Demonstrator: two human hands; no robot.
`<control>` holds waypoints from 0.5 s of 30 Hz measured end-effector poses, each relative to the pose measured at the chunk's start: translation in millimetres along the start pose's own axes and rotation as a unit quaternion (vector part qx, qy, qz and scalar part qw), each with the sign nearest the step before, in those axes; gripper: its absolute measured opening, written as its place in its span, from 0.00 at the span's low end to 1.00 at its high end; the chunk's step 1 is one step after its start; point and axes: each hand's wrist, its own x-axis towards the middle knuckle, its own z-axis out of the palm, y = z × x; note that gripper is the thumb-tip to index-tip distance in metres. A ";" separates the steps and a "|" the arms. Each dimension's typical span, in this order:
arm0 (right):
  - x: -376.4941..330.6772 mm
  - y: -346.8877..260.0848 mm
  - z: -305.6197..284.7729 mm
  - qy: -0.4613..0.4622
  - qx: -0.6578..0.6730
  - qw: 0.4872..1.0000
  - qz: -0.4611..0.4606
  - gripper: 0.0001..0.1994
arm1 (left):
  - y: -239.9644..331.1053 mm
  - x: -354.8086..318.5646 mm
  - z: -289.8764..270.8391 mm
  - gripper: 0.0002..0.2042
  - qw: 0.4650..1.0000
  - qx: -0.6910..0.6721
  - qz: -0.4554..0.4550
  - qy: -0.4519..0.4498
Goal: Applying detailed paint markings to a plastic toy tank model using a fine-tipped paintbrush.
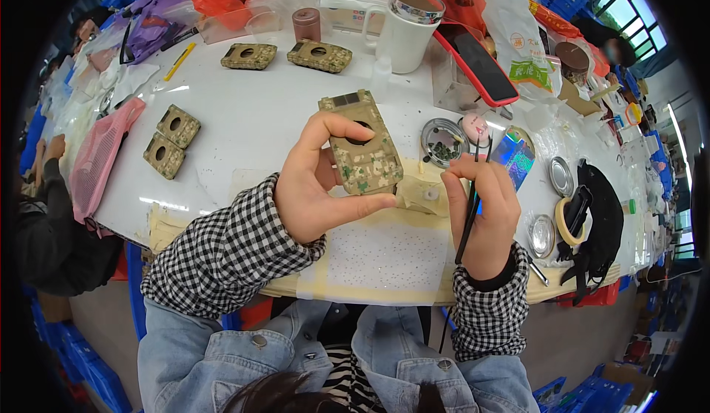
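Observation:
My left hand grips a camouflage-painted model tank hull between thumb and fingers. The hull is tilted up above the table, and a finger partly covers the round hole in it. To its right, apart from the hull, my right hand is closed on slim black tweezers, their two thin tips pointing up and away from me. Beyond those tips, a round clear dish holds small dark green pieces. Below the hull, a sheet with many tiny specks lies at the table's near edge.
Two similar hulls sit at the back, two smaller camouflage pieces at left. A white lidded mug, a red-cased phone and a clear box stand behind. Tape roll, round tins and black cloth lie right; a person works far left.

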 end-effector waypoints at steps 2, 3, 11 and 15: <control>-2.3 0.5 1.7 -0.015 -0.011 1.000 0.006 0.07 | 1.9 1.0 0.6 0.30 0.999 -0.032 -0.010 -0.002; -2.3 0.2 1.6 -0.015 -0.012 1.000 0.006 0.07 | 2.6 1.3 0.0 0.31 0.998 -0.056 -0.028 0.000; -3.8 2.9 2.5 -0.006 -0.014 1.000 0.008 0.07 | -1.8 4.1 -16.2 0.35 0.958 -0.265 -0.110 -0.025; -4.7 0.6 0.1 -0.037 -0.040 0.998 0.015 0.06 | -3.5 6.8 -17.0 0.37 0.944 -0.309 -0.106 -0.049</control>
